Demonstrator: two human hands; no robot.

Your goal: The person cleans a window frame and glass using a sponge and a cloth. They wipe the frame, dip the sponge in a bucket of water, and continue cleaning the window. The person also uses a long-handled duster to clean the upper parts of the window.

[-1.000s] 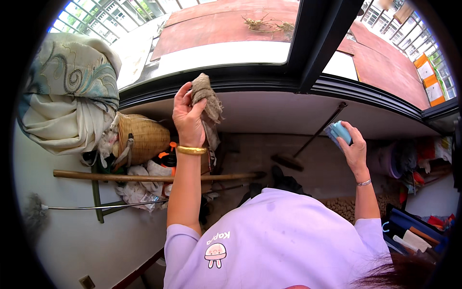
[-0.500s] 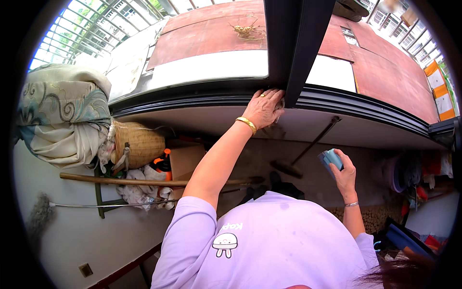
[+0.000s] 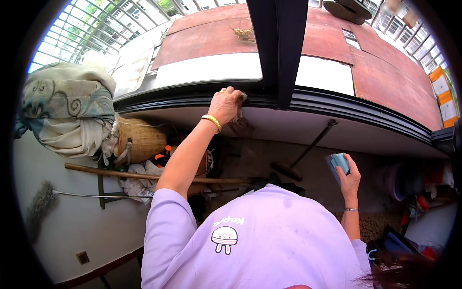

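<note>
So our left hand (image 3: pixel 225 105) is curled round a scruffy brownish rag (image 3: pixel 238 113), right at the black window frame (image 3: pixel 183 98), a bit left of the upright post (image 3: pixel 278 58). Our right hand (image 3: pixel 351 179) has a blue block (image 3: pixel 340 164) (kinda sponge-looking) pinched in its fingers, well off to the right. Further out we've got a broom (image 3: pixel 313 145) below the window, a wicker basket (image 3: pixel 144 139) and a big patterned cloth bundle (image 3: pixel 72 111) on the far left
</note>
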